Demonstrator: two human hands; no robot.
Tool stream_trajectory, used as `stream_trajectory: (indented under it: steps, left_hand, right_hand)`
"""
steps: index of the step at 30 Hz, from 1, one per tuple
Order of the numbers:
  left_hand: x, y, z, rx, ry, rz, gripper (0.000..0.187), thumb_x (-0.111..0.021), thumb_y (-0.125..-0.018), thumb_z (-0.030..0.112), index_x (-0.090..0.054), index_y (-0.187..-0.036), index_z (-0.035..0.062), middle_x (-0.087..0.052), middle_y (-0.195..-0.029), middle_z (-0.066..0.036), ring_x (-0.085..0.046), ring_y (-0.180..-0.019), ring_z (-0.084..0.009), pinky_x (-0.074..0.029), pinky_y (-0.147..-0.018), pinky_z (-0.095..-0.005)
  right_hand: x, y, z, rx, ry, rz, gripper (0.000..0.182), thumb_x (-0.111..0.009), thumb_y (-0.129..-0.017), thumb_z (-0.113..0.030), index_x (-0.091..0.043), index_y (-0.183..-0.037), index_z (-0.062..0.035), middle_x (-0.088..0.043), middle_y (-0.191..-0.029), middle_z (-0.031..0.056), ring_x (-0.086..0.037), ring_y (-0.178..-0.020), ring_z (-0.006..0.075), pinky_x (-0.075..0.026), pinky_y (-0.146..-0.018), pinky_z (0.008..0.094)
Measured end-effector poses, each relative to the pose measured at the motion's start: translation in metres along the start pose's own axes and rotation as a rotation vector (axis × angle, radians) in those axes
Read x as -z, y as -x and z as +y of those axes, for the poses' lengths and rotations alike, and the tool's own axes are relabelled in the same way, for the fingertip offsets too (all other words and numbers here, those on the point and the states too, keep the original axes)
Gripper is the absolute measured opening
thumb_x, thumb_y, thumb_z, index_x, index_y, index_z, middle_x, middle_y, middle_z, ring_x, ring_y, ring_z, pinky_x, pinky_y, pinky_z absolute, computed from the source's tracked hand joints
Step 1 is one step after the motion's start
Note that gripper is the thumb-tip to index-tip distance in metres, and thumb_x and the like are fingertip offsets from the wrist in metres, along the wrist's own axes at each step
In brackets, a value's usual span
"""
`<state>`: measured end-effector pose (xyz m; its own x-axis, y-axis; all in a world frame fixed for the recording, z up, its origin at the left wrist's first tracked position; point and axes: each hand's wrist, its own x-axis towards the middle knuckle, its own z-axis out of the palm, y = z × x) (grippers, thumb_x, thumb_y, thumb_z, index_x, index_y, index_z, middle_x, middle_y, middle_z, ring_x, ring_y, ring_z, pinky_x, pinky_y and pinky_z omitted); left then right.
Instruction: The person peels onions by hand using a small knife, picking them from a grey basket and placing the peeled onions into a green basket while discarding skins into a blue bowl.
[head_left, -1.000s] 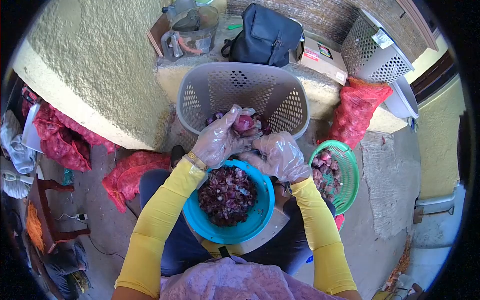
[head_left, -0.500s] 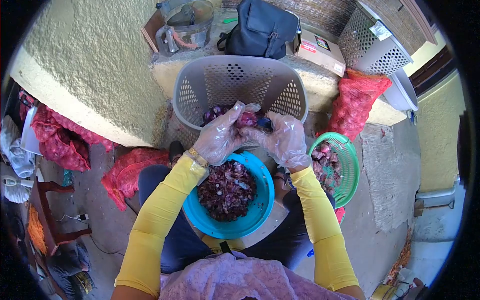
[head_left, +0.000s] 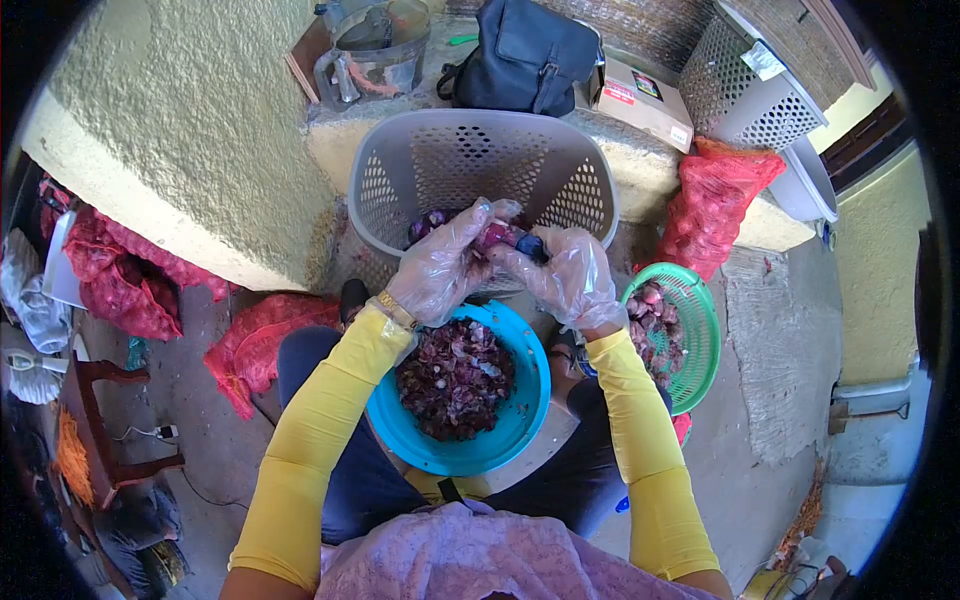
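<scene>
Head view: large grey perforated plastic basket at 12 o'clock, round blue plastic basin of purple skins at 6.
Between them, the left hand grasps a round purple onion; the right hand, fingers curled, holds a small dark-blue object beside it. Likely best: onion steady, light strokes, thumbs clear of any edge.

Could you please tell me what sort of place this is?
Probably a home porch or yard used for onion peeling: red mesh sacks of onions, a blue basin of skins, and a rough plastered wall.
</scene>
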<state>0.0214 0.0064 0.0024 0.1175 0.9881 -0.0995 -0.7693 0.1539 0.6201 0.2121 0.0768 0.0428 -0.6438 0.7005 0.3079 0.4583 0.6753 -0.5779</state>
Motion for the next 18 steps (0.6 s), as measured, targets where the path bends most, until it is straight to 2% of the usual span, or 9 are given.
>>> stream_trajectory:
  steps: [4,7,9,13,15,18]
  left_hand:
    - [0.003,-0.001,0.001,0.003,-0.01,-0.016,0.051,-0.05,-0.112,0.04,-0.055,-0.147,0.0034,-0.065,-0.106,-0.005,-0.066,-0.097,-0.0125,-0.058,-0.094,-0.0294]
    - [0.002,-0.001,0.001,0.009,0.005,-0.031,0.051,-0.05,-0.112,0.04,-0.054,-0.147,0.0029,-0.067,-0.111,-0.007,-0.067,-0.099,-0.0136,-0.058,-0.094,-0.029]
    - [0.0,-0.003,-0.001,-0.021,0.003,0.029,0.051,-0.05,-0.112,0.041,-0.055,-0.145,0.0026,-0.068,-0.117,-0.01,-0.068,-0.099,-0.0162,-0.059,-0.093,-0.0317]
    - [0.01,-0.006,-0.002,0.0,0.044,-0.022,0.051,-0.05,-0.112,0.043,-0.057,-0.142,0.0025,-0.068,-0.123,-0.013,-0.07,-0.102,-0.0201,-0.062,-0.091,-0.0356]
    - [0.01,-0.004,-0.001,0.029,0.007,0.032,0.045,-0.055,-0.11,0.043,-0.062,-0.131,0.0044,-0.067,-0.121,-0.011,-0.068,-0.109,-0.0206,-0.064,-0.085,-0.0391]
    - [0.011,-0.005,-0.003,0.043,0.043,0.047,0.051,-0.049,-0.111,0.045,-0.059,-0.137,0.0016,-0.067,-0.121,-0.013,-0.071,-0.106,-0.0237,-0.066,-0.087,-0.0378]
  right_hand:
    - [0.0,0.0,-0.001,-0.037,-0.068,-0.049,0.045,-0.078,-0.09,-0.052,-0.081,-0.094,-0.0067,-0.071,-0.075,0.0211,-0.071,-0.073,0.0406,-0.054,-0.067,0.0491]
    - [0.0,0.0,-0.001,-0.039,-0.067,-0.057,0.044,-0.077,-0.091,-0.051,-0.082,-0.096,-0.0071,-0.071,-0.075,0.0209,-0.071,-0.072,0.0408,-0.055,-0.067,0.0489]
    - [-0.002,0.0,0.0,-0.038,-0.059,-0.066,0.044,-0.077,-0.091,-0.051,-0.082,-0.096,-0.0075,-0.071,-0.074,0.0208,-0.071,-0.072,0.0409,-0.055,-0.066,0.049]
    - [-0.01,0.0,0.01,0.106,0.146,-0.048,0.046,-0.075,-0.089,-0.057,-0.082,-0.094,-0.011,-0.07,-0.07,0.0201,-0.071,-0.068,0.0399,-0.055,-0.064,0.0496]
    - [-0.009,0.0,0.011,0.148,0.237,-0.07,0.047,-0.075,-0.089,-0.059,-0.082,-0.093,-0.0122,-0.069,-0.069,0.0198,-0.071,-0.068,0.0395,-0.055,-0.063,0.0499]
    - [-0.006,0.001,0.008,0.164,0.195,-0.09,0.049,-0.074,-0.087,-0.061,-0.081,-0.09,-0.0129,-0.068,-0.067,0.0187,-0.07,-0.066,0.0391,-0.055,-0.063,0.0498]
